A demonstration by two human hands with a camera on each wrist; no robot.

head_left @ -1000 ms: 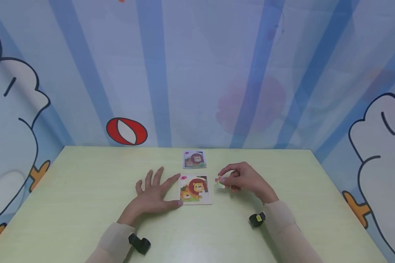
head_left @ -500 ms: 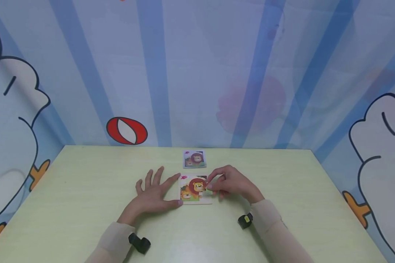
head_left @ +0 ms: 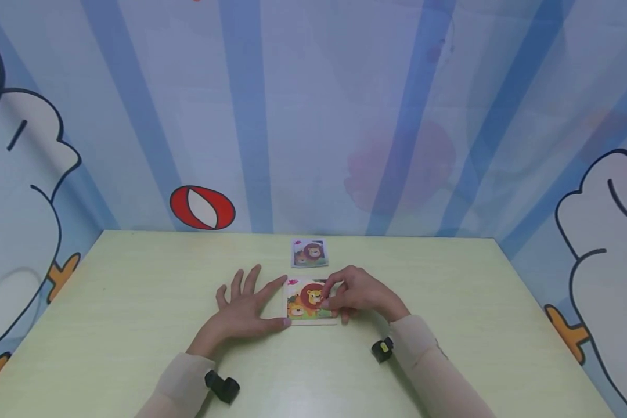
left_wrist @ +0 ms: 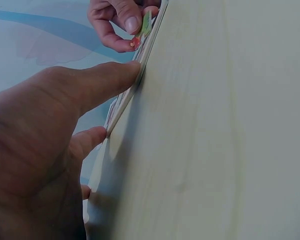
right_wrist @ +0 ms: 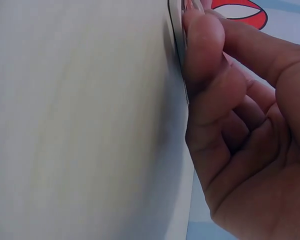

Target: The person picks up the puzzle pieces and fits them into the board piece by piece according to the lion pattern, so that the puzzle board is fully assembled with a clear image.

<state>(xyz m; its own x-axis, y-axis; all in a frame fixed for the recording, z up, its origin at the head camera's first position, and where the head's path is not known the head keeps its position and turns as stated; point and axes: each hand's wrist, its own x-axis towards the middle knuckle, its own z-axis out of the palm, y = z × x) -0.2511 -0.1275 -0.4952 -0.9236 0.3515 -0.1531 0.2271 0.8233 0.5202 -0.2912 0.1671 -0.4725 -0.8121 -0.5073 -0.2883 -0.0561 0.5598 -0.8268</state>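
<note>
A square lion puzzle (head_left: 305,293) lies on the table in front of the person. Spread wide, the left hand (head_left: 248,310) rests at its left side, thumb and forefinger touching the board's edge. Over the puzzle's right part, the right hand (head_left: 363,292) pinches a small puzzle piece (left_wrist: 146,27) between thumb and fingertips. The left wrist view shows that piece tilted up from the board, green with a red spot. In the right wrist view the curled fingers hide most of the board, and only its thin edge (right_wrist: 176,45) shows.
Behind the puzzle lies a smaller card (head_left: 309,253) with the same lion picture. The pale table (head_left: 136,278) meets a blue striped cloth backdrop (head_left: 313,116) at its far edge.
The right hand has moved left with the puzzle piece, from beside the board to over its lower right part. The left hand has stayed in place.
</note>
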